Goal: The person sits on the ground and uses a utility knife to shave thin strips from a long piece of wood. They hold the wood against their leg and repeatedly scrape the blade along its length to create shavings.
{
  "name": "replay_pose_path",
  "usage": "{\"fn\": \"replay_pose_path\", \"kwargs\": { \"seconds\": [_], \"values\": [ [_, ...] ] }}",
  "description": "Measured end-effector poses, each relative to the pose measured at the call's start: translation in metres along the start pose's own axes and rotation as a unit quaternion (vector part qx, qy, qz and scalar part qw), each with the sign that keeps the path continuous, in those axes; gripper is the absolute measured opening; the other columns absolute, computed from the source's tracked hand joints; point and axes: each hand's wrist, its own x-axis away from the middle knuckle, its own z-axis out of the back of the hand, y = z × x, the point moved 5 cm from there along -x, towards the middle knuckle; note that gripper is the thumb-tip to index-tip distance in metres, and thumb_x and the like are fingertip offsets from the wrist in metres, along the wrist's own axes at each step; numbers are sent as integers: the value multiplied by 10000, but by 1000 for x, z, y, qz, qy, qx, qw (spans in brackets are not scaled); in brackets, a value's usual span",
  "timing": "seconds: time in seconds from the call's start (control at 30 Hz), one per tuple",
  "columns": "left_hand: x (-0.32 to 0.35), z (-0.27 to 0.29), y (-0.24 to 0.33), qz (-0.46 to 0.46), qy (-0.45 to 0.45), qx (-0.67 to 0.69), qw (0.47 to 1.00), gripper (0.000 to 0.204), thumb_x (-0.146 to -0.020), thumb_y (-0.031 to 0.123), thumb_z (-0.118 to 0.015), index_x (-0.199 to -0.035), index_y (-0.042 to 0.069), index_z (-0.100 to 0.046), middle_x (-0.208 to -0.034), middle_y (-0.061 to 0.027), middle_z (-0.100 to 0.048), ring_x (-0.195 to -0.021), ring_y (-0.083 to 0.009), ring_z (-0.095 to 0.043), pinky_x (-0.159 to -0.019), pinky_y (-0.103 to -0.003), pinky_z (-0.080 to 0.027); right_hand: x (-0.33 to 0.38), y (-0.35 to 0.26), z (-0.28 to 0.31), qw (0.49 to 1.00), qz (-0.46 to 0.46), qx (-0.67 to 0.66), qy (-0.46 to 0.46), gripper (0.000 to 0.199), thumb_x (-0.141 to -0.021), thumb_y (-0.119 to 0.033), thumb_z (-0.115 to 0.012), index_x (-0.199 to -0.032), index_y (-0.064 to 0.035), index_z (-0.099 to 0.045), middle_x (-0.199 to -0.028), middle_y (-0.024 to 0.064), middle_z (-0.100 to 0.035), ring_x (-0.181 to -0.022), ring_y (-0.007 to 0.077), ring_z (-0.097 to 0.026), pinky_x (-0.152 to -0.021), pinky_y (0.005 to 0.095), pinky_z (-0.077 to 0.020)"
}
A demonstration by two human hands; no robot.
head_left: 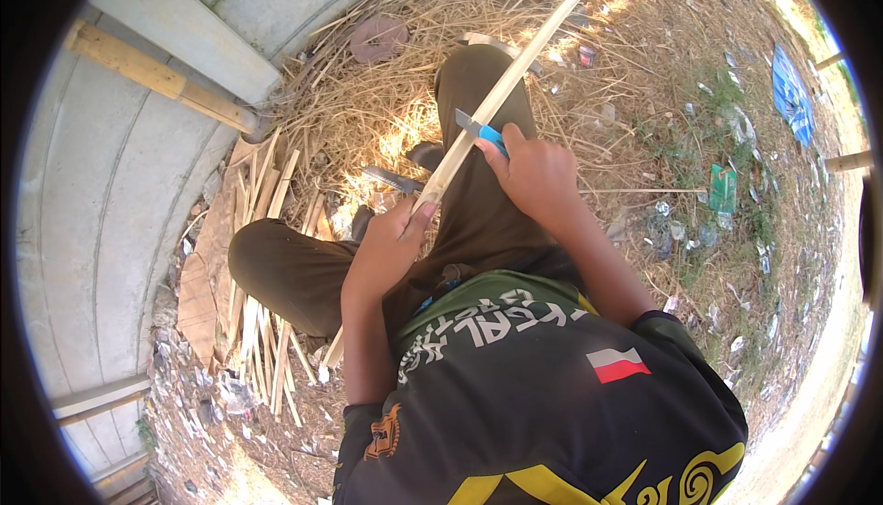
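My left hand point(391, 243) grips the near end of a long pale bamboo strip point(515, 73) that runs up and away over my right knee. My right hand point(533, 174) holds a small knife with a blue handle point(480, 131), its blade laid against the strip just above my left hand. I sit on the ground in dark olive trousers and a dark printed shirt.
Split bamboo slats point(262, 321) lie in a pile by my left leg. A thick bamboo pole point(161, 77) leans on a grey concrete wall point(101, 201) at left. Dry straw point(386, 100) and scattered litter cover the ground; a large blade point(391, 178) lies in the straw.
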Motion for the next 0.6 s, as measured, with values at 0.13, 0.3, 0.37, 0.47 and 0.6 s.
{"fn": "replay_pose_path", "kwargs": {
  "seconds": [0.13, 0.3, 0.37, 0.47, 0.6],
  "values": [
    [8, 0, 3, 2, 13, -4, 1000, 398, -1115, 362, -565, -1017, -14, -647, -680, -55, -564, -632, -112, -495, -611, -333, -432, 0, -1, -1, 1000, 10, 13, 26, 503, -1024, -570, -608, -808, -117, -580, -528, 115, -607, -462, 335, -648, -420, 460, -492],
    [13, 2, -6, 17, 10, 0, 1000, 387, -1115, 352, -566, -971, -3, -619, -690, -45, -572, -638, -107, -490, -614, -329, -428, 2, -4, -2, 1000, 6, 11, 10, 486, -1037, -550, -602, -846, -103, -587, -569, 139, -623, -503, 361, -659, -450, 477, -493],
    [19, 3, -9, 25, 9, 6, 1000, 387, -1116, 352, -565, -960, 1, -615, -694, -41, -574, -647, -104, -491, -621, -326, -427, 1, -3, -3, 1000, 4, 12, 10, 487, -1037, -552, -599, -850, -103, -586, -569, 137, -623, -506, 362, -660, -450, 481, -493],
    [36, 9, -21, 41, 7, 18, 999, 389, -1115, 353, -566, -953, 3, -618, -698, -36, -574, -658, -103, -491, -629, -319, -426, 1, 0, -5, 1000, -8, 15, 8, 487, -1038, -555, -595, -855, -104, -582, -571, 136, -622, -510, 367, -659, -450, 486, -490],
    [62, 16, -33, 60, 14, 3, 998, 398, -1114, 358, -568, -948, 0, -617, -698, -41, -578, -659, -112, -495, -638, -312, -431, 2, 1, -6, 1000, -6, 3, 15, 484, -1051, -547, -580, -854, -105, -577, -570, 139, -618, -513, 374, -656, -453, 489, -486]
  ]
}}
